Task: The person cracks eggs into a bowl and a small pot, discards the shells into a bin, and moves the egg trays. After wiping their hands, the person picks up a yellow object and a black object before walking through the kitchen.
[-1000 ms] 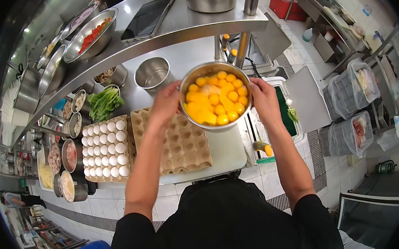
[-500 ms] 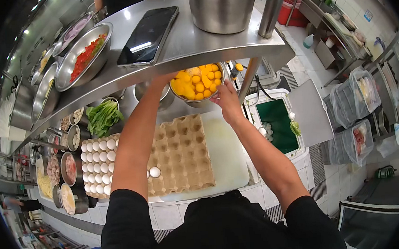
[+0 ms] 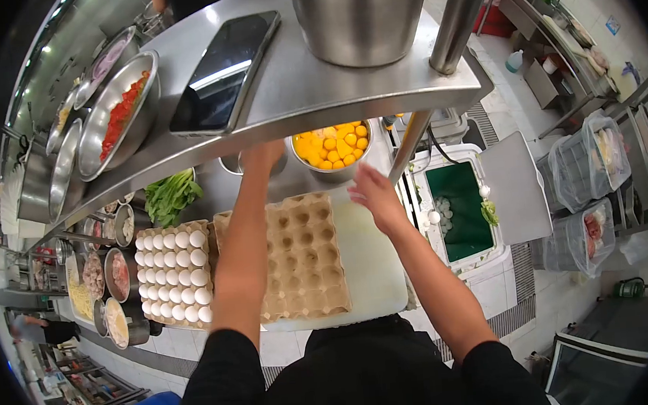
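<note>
A metal bowl of egg yolks [image 3: 331, 176] stands on the counter under the shelf edge, apart from both hands. My right hand [image 3: 377, 200] is in the air just below and to the right of it, slightly blurred, fingers apart and holding nothing. My left hand [image 3: 262, 157] reaches beneath the shelf edge, over another metal bowl [image 3: 276, 166]; its fingers are hidden. Below my arms lies a cardboard egg tray [image 3: 309, 261] with bare cups, partly covered by my left forearm. White eggs [image 3: 174, 276] fill the tray at its left.
A steel shelf [image 3: 316, 100] overhangs the counter, carrying a phone [image 3: 224, 73], a metal pot [image 3: 356, 28] and bowls of cut vegetables. Leafy greens [image 3: 171, 198] lie at left. A white cutting board [image 3: 374, 263] sits under the tray. An open green-lined bin [image 3: 459, 230] holds eggshells.
My right hand has come off the yolk bowl and moved down towards me. My left hand has left the bowl and shifted left. The view has shifted slightly.
</note>
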The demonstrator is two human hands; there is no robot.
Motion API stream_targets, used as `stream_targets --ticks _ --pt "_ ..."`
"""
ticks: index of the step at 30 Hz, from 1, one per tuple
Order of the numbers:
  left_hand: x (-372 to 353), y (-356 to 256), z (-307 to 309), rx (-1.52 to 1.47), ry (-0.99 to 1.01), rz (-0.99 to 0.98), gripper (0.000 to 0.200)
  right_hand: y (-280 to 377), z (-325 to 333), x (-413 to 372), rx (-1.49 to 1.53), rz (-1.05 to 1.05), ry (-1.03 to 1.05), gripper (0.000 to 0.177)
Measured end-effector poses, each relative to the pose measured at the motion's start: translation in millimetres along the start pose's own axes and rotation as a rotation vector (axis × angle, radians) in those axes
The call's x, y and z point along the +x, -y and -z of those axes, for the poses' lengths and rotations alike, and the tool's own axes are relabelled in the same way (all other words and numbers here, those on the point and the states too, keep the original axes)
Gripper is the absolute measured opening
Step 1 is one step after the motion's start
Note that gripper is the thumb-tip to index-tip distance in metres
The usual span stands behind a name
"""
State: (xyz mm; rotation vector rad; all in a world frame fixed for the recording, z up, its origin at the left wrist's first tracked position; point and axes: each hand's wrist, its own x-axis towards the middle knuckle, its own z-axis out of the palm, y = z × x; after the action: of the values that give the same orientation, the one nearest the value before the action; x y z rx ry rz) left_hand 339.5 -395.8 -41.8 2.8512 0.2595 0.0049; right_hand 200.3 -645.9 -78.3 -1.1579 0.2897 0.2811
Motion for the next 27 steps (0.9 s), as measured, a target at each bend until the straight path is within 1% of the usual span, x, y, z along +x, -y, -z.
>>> stream_targets --ticks 1,2,3,4,5,7,8,10,12,14,15,17,19,20,21,22,23,24,25,26,27 --pt "-26 14 13 -0.011 0.037 0.026 0.055 7 4 -23 -0.085 0.023 0.055 0.049" --pt "-50 28 20 -0.022 0.079 0.055 0.058 15 8 -44 -0.096 -0.006 0.096 0.042" --pt "-62 45 8 0.002 0.081 0.124 0.052 20 14 -63 -0.111 -0.040 0.140 0.036" --pt "-69 56 -2 0.025 0.083 0.194 0.047 18 22 -77 -0.083 -0.069 0.135 0.031" --pt "-66 66 -8 0.025 0.074 0.199 0.047 15 30 -88 -0.099 -0.078 0.125 0.029" --pt "-67 73 -9 -0.076 0.029 0.262 0.045 10 47 -107 -0.112 -0.088 0.111 0.027" --pt "-67 80 -5 -0.076 0.032 0.256 0.045 8 59 -115 -0.137 -0.049 0.079 0.026" --pt "-68 104 4 -0.211 -0.171 0.087 0.047 10 82 -135 -0.142 0.025 -0.001 0.024" --pt "-94 100 47 -0.701 -0.036 0.311 0.046 16 103 -155 -0.095 0.054 -0.117 0.023" --pt "-143 83 94 -0.889 -0.025 0.289 0.042 22 125 -169 -0.091 0.117 -0.218 0.022" --pt "-163 76 109 -0.892 -0.024 0.289 0.042 27 133 -176 -0.096 0.149 -0.249 0.022" --pt "-201 59 122 -0.946 0.197 0.134 0.039 31 151 -185 -0.085 0.214 -0.309 0.022" --pt "-233 30 107 -0.903 0.374 0.026 0.040 46 154 -196 -0.073 0.286 -0.358 0.022" --pt "-246 4 99 -0.851 0.527 -0.027 0.041 52 151 -197 -0.058 0.317 -0.382 0.021" --pt "-262 -20 83 -0.719 0.576 -0.049 0.042 57 149 -197 -0.070 0.350 -0.393 0.021" --pt "-273 -37 59 -0.634 0.593 -0.162 0.043 60 146 -197 -0.079 0.382 -0.401 0.022" --pt "-291 -54 33 -0.618 0.438 -0.237 0.043 63 140 -197 -0.099 0.426 -0.376 0.022" --pt "-302 -68 18 -0.476 0.365 -0.259 0.037 63 133 -196 -0.113 0.469 -0.348 0.022" --pt "-309 -76 -7 -0.400 0.264 -0.302 0.032 65 120 -195 -0.157 0.474 -0.324 0.022" --pt "-314 -75 -27 -0.322 0.167 -0.348 0.029 65 105 -194 -0.201 0.480 -0.302 0.022" --pt "-320 -64 -33 -0.316 0.159 -0.328 0.029 61 89 -192 -0.268 0.459 -0.252 0.021"
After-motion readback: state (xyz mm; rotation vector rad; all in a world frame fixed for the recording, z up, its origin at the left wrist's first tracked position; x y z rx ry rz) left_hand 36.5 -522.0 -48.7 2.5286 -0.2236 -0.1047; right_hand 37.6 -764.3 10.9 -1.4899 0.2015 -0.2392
